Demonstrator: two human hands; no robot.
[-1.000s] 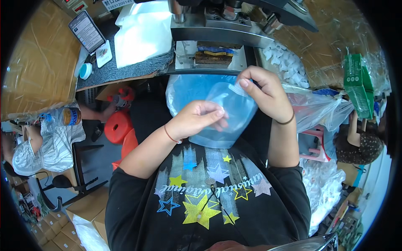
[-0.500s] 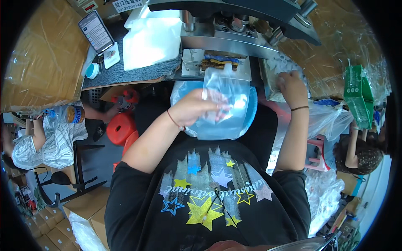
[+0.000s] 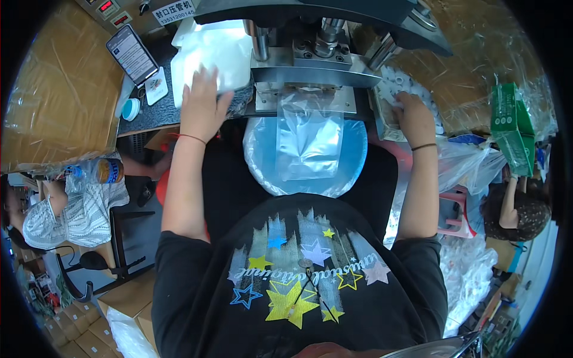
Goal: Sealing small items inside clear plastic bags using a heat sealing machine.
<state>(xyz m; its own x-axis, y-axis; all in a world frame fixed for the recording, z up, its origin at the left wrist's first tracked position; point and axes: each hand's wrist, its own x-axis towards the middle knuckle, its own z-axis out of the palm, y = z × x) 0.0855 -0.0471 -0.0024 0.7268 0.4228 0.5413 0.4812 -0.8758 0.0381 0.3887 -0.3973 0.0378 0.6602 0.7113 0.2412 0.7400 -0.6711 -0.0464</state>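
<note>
My left hand (image 3: 203, 108) reaches over a stack of clear plastic bags (image 3: 224, 51) on the left work surface; its fingers are apart, blurred, and hold nothing. On the right, my right hand (image 3: 415, 118) is at a tray of small white plastic pieces (image 3: 397, 80), fingertips pinched on one of them. Between my hands, a clear plastic bag (image 3: 310, 140) hangs from the metal press (image 3: 316, 73). The press bar is down over its top end, which is hidden. Below the bag, a blue tub (image 3: 355, 161) with a clear liner sits between my legs.
A phone (image 3: 131, 55) leans at the left beside a small teal-lidded jar (image 3: 130, 109). Large cardboard boxes (image 3: 59, 89) flank the press. A green box (image 3: 512, 128) stands at the far right. Two other people sit at the sides, one near a bottle (image 3: 108, 170).
My left hand has let go of the bag at the press and moved left to the bag stack. The press bar has come down on the bag. My right hand stays at the tray.
</note>
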